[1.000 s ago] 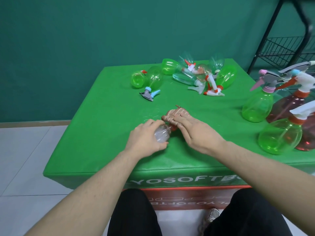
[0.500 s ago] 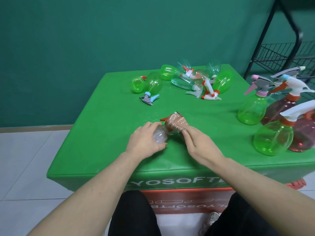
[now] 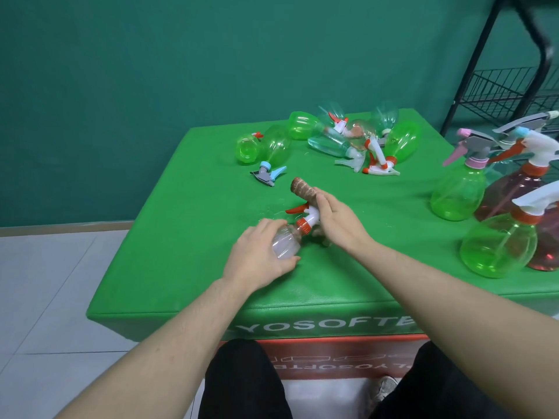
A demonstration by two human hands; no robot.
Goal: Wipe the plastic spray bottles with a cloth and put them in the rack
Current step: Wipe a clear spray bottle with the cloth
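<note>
Left hand (image 3: 260, 257): curled round the body of a small clear spray bottle (image 3: 286, 244), thumb under it, fingers over the top — bottle lies on its side, low over the near-centre of the green table (image 3: 193, 237).
Bottle head: white trigger head with red collar and red lever, pointing away and to the right, pressed against the right hand.
Right hand (image 3: 335, 220): fingers closed together around a rolled brown cloth (image 3: 304, 189); one end of the roll sticks up and away past the fingertips, the other end shows below the palm, near the bottle's collar.
Contact: cloth touches the trigger head; whether it rests on the table I cannot tell.
Far pile (image 3: 348, 137): green and clear bottles lying jumbled at the back of the table; two green ones apart to its left, one with a blue-grey trigger.
Standing group (image 3: 499, 213): green and reddish bottles upright at the right edge, packed close — well apart from the hands.
Rack (image 3: 514, 89): black wire shelf, behind the table at the right.
</note>
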